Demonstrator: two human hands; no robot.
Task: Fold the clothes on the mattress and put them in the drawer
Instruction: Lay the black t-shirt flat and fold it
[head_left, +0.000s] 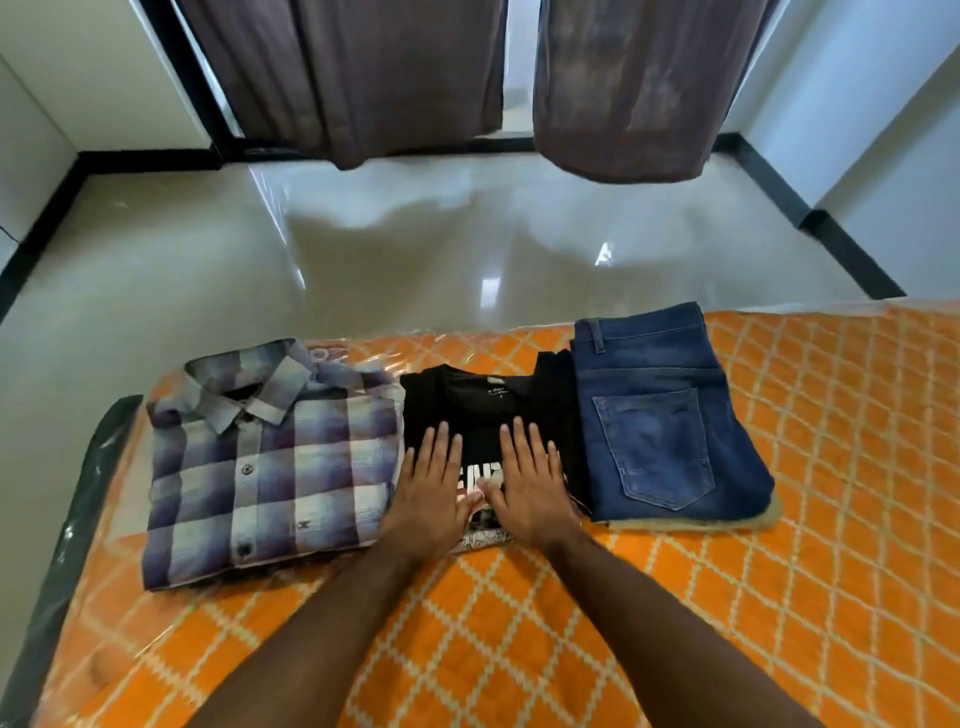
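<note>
Pressing flat on the folded black t-shirt (470, 415), left hand (431, 493) and right hand (530, 486) lie side by side, fingers straight, thumbs nearly touching. Shirt sits mid-row on the orange mattress (779, 597), folded plaid shirt (270, 462) touching its left edge, folded blue jeans (665, 415) just right. Glossy floor (363, 249), dark curtains (353, 78) beyond.

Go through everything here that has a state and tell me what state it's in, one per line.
plaid shirt: folded, buttoned, on the mattress
black T-shirt: folded, under both hands
jeans: folded
left hand: flat, pressing the T-shirt
right hand: flat, pressing the T-shirt
curtains: parted slightly
</note>
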